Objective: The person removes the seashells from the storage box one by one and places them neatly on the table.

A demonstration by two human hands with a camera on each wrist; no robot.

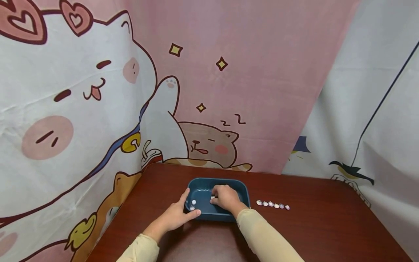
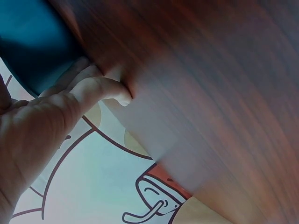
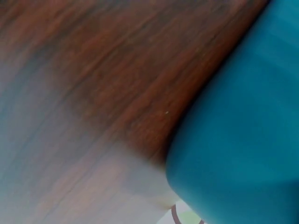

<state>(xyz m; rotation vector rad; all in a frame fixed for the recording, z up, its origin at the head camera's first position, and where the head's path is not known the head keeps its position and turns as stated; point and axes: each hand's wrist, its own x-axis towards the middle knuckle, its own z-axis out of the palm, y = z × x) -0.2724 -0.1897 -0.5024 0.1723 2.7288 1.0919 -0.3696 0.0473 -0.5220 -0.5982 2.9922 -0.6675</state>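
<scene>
A dark teal rectangular tray sits on the table. My left hand rests at its left front corner, thumb stretched along the front rim and fingers spread along the left side. The left wrist view shows these fingers close by the tray's outer wall, one fingertip touching the table. Inside the tray my right hand reaches down and pinches a small white seashell, largely hidden by the fingers. More pale seashells lie near the tray's left end. The right wrist view shows only the tray's outer wall and table.
To the right of the tray, several small white and purplish seashells lie in a row on the dark red-brown wooden table. A cartoon-printed cloth hangs behind the table and along both its sides.
</scene>
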